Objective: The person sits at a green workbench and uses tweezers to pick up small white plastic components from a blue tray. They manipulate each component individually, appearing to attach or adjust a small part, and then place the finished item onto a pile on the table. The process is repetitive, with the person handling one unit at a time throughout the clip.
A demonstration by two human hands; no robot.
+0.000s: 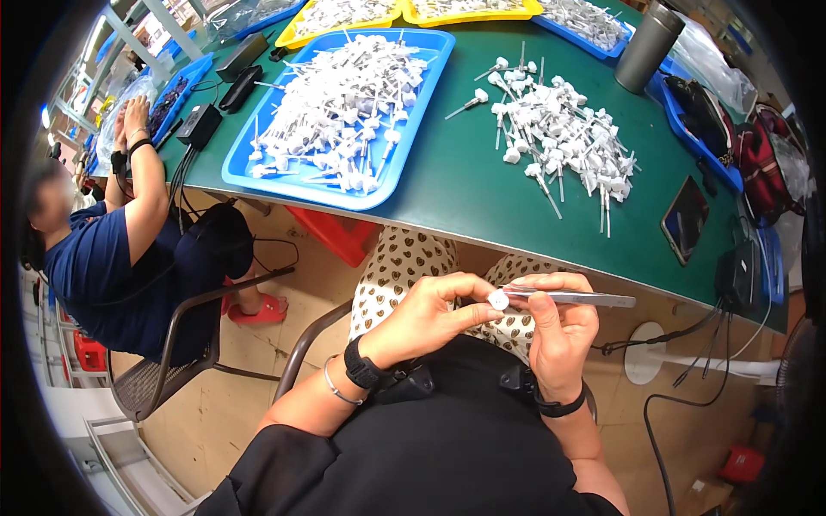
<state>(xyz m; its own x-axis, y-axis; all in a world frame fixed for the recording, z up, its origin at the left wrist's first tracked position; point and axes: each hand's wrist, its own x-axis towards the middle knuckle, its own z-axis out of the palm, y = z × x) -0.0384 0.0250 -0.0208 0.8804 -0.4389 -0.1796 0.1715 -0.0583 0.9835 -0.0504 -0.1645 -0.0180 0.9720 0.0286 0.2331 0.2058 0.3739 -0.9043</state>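
Note:
Above my lap, just off the near edge of the green table (465,193), my left hand (430,311) pinches a small round white plastic part (499,299) between thumb and fingertips. A pair of metal tweezers (602,298) is gripped in my right hand (557,331), its handle end sticking out to the right. The tweezers' tips meet the white part, though the exact contact is too small to make out. Beyond my hands lies a loose pile of white plastic pieces with thin stems (568,138). A blue tray (366,201) to its left is heaped with similar pieces.
Yellow trays (469,15) of white pieces line the far side. A grey metal flask (650,47) and a phone (686,219) are at the right. Black adapters (200,126) with cables sit at the left, where another person (129,232) sits with raised hands.

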